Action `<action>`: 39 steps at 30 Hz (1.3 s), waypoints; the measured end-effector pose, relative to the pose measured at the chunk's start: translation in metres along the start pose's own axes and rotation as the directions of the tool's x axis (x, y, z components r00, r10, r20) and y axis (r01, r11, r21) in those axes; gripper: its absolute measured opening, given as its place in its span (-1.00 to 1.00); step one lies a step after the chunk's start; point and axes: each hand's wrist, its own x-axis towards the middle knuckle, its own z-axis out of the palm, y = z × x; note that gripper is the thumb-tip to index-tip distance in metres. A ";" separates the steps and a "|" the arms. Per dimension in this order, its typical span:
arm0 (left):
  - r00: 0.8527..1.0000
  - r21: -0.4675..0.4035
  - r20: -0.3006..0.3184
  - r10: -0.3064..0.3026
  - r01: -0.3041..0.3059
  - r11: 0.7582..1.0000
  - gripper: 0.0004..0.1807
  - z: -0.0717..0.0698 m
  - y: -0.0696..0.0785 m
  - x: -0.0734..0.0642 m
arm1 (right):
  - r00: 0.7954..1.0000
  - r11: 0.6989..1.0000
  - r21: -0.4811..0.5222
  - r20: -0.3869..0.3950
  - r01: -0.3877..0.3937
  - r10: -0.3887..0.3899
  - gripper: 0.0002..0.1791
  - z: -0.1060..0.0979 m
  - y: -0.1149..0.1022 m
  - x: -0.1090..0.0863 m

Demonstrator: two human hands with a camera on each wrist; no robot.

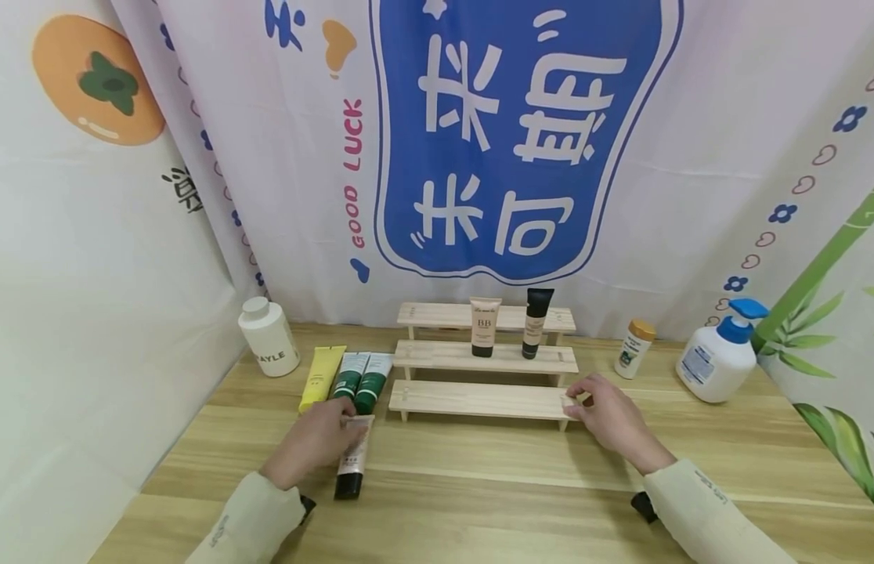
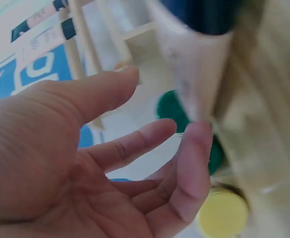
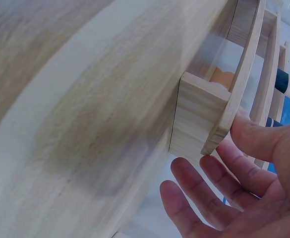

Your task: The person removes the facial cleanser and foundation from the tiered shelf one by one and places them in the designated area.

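Observation:
A pinkish tube with a black cap (image 1: 350, 470) lies on the table, cap towards me. Beside its flat end is my left hand (image 1: 310, 442); in the left wrist view a fingertip (image 2: 199, 134) meets that end, while the thumb stands apart. A three-step wooden rack (image 1: 472, 399) stands at the centre. My right hand (image 1: 609, 415) pinches the right end of its lowest board, thumb (image 3: 251, 134) on top and index finger below. On the middle step stand a beige BB tube (image 1: 485, 329) and a slimmer tube with a black top (image 1: 536, 325).
Left of the rack lie a yellow tube (image 1: 322, 376) and two green-and-white tubes (image 1: 370, 384), with a white bottle (image 1: 268, 337) behind. To the right stand a small orange-capped bottle (image 1: 633, 350) and a blue-topped pump bottle (image 1: 716, 360). A printed curtain (image 1: 303, 196) hangs behind the table.

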 end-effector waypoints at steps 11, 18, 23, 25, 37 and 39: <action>0.887 0.058 -0.283 0.364 -0.363 0.930 -0.70 -0.028 0.054 0.013 | 1.000 1.000 -0.017 0.007 -0.004 0.004 -0.77 0.000 0.001 0.001; 0.731 0.099 -0.373 0.572 -0.581 0.808 -0.43 -0.029 0.109 0.060 | 1.000 1.000 -0.018 0.000 0.005 -0.005 -0.77 -0.001 0.002 0.001; 0.707 0.106 -0.357 0.611 -0.619 0.778 -0.36 -0.022 0.135 0.081 | 1.000 1.000 -0.002 0.003 -0.005 0.005 -0.76 0.000 0.001 0.001; 0.703 0.123 -0.365 0.610 -0.613 0.780 -0.38 -0.019 0.141 0.085 | 1.000 1.000 0.003 0.005 -0.006 0.006 -0.76 0.001 0.001 0.001; 0.660 0.134 -0.469 0.588 -0.604 0.785 -0.56 -0.002 0.153 0.094 | 1.000 1.000 0.008 0.007 -0.022 0.022 -0.76 0.001 0.002 0.002; 0.640 0.129 -0.490 0.591 -0.618 0.776 -0.62 0.001 0.154 0.094 | 1.000 1.000 0.010 0.004 -0.022 0.022 -0.75 0.001 0.002 0.001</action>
